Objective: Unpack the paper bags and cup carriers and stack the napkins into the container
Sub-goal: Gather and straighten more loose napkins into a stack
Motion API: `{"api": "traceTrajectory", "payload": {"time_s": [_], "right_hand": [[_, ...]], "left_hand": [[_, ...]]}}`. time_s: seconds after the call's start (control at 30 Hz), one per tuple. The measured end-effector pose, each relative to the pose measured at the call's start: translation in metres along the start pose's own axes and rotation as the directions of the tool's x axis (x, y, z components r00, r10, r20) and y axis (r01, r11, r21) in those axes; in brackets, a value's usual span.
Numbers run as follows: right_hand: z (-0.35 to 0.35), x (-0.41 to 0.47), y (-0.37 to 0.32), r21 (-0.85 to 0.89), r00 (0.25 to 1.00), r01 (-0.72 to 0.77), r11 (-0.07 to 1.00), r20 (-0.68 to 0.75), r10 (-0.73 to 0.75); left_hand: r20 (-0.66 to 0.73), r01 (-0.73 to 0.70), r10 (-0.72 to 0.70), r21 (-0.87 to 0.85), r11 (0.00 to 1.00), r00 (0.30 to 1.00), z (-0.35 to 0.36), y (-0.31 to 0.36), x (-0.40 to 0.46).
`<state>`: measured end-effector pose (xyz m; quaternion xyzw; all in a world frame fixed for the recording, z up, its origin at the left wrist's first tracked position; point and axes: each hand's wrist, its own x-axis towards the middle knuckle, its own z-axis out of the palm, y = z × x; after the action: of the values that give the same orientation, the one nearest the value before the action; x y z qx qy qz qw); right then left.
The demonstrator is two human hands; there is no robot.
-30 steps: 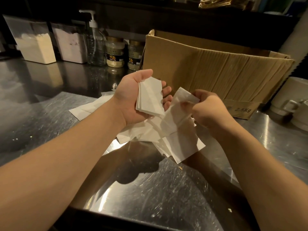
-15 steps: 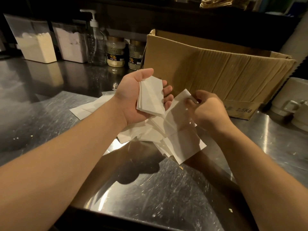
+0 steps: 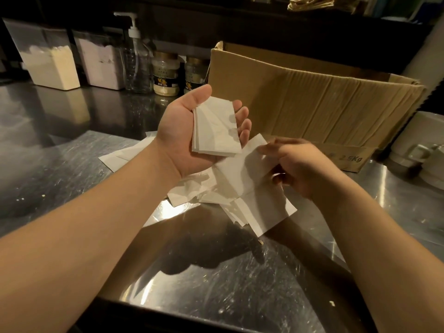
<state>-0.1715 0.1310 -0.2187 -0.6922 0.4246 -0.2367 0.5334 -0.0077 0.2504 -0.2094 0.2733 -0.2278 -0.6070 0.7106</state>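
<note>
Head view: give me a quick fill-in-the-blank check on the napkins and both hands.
1. The left hand holds a small stack of napkins in its ____.
2. The right hand pinches a single napkin above the loose napkin pile on the ____ counter.
3. Behind both hands stands an open ____ box.
4. Left of the two jars stands a clear ____ bottle.

Missing words: palm; steel; cardboard; pump

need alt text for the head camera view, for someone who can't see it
A person's left hand, palm up, holds a small stack of folded napkins while the right hand pinches a single napkin above a loose pile of napkins on a steel counter. Behind stands an open cardboard box.
</note>
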Motion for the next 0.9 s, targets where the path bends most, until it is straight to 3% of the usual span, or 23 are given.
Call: {"api": "traceTrajectory", "payload": {"time_s": [0.07, 0.13, 0.9], "right_hand": [[0.008, 0.004, 0.004, -0.324, 0.996, 0.052, 0.945, -0.050, -0.072], [0.011, 0.008, 0.007, -0.487, 0.992, 0.095, 0.868, -0.031, -0.126], [0.009, 0.010, 0.009, -0.497, 0.985, 0.149, 0.855, -0.004, -0.174]], "left_hand": [[-0.014, 0.000, 0.000, 0.015, 1.000, 1.000, 0.000, -0.001, 0.000], [-0.024, 0.002, -0.002, 0.021, 1.000, 1.000, 0.001, -0.002, 0.001], [-0.063, 0.031, -0.026, 0.080, 0.996, 0.998, 0.001, -0.004, 0.000]]}}
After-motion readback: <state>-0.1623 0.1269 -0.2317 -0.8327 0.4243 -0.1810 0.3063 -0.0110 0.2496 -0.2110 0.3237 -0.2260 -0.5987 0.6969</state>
